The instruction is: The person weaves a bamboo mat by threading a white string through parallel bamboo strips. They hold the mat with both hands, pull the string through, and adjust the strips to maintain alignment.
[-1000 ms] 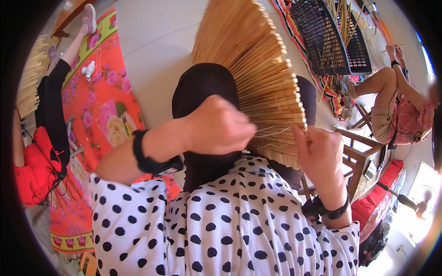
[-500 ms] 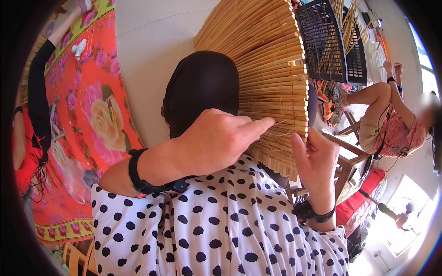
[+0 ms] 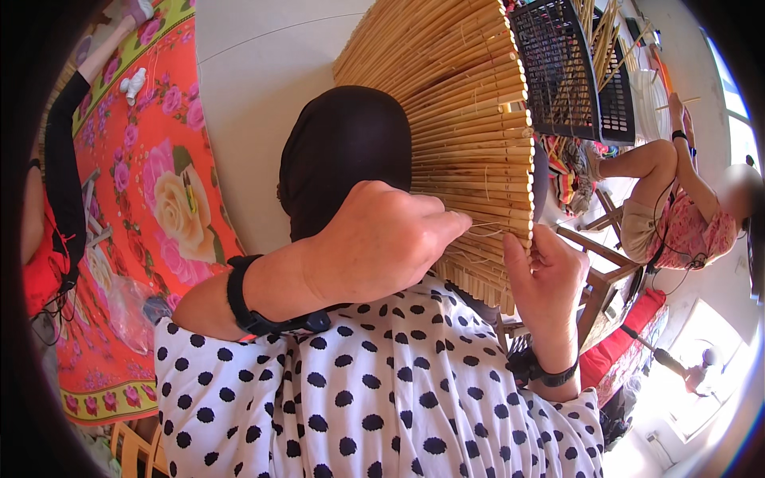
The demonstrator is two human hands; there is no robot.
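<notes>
Pinching thin threads at the edge of the fanned bamboo slats (image 3: pixel 458 119), the left hand (image 3: pixel 378 243) had fingers closed; the right hand (image 3: pixel 550 279) steadied the rim, fingers together. Even tension would suit. A floral cloth (image 3: pixel 151 199) covered the floor; black baskets (image 3: pixel 570 72) stood beyond.

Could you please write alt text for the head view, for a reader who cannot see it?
Two bare hands work a fan of bamboo slats: the left hand pinches at its edge, the right hand rests open against it. Behind sits a black basket.
</notes>
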